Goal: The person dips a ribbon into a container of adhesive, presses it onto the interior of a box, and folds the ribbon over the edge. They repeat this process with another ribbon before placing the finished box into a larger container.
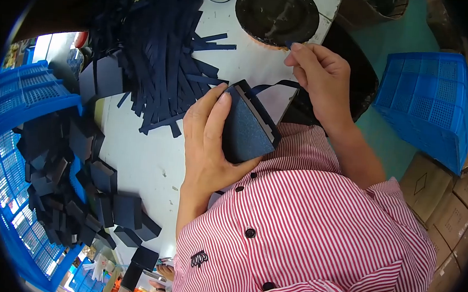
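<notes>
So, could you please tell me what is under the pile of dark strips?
The white table shows around the edges of the pile of dark strips; whatever else may lie beneath is covered and cannot be seen.

Moderately bright light is falling over the white table (150, 162), while the upper left is glaring (a pale streak of flare is crossing the dark rim there). The navy strips (161, 61) are sinking into shadow toward the top, their edges merging. The box (246, 128) and striped shirt (299, 219) are showing crisply. The wide lens is bowing the left blue crate (36, 94), black is swallowing the corners, and the lower-left background is looking small and soft.
</notes>
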Available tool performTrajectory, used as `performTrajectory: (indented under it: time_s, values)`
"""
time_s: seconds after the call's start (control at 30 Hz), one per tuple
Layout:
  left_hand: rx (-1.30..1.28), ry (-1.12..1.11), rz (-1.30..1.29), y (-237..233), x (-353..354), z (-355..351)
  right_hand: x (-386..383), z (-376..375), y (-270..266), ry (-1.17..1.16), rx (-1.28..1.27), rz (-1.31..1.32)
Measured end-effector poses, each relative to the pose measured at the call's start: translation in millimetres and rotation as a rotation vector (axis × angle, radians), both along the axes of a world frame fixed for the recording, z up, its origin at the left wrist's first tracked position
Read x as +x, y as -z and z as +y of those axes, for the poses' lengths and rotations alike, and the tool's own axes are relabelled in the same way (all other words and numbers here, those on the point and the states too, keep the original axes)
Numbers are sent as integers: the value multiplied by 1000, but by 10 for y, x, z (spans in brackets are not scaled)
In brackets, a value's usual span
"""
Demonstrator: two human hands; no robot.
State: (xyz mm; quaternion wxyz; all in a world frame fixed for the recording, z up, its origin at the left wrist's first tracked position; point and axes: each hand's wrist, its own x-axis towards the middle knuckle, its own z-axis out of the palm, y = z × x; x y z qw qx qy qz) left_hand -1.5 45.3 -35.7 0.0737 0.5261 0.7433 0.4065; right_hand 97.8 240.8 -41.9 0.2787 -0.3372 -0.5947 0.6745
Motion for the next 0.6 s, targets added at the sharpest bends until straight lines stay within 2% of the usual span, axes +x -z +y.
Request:
performTrajectory:
  time_s: [0.2, 0.6]
  values:
    - [-40, 5, -9, -22, -17, -11, -66, -29, -49, 19, 51, -54]
    - [-45, -4, -35, 30, -50, -41, 1, -37, -63, 11, -11, -149]
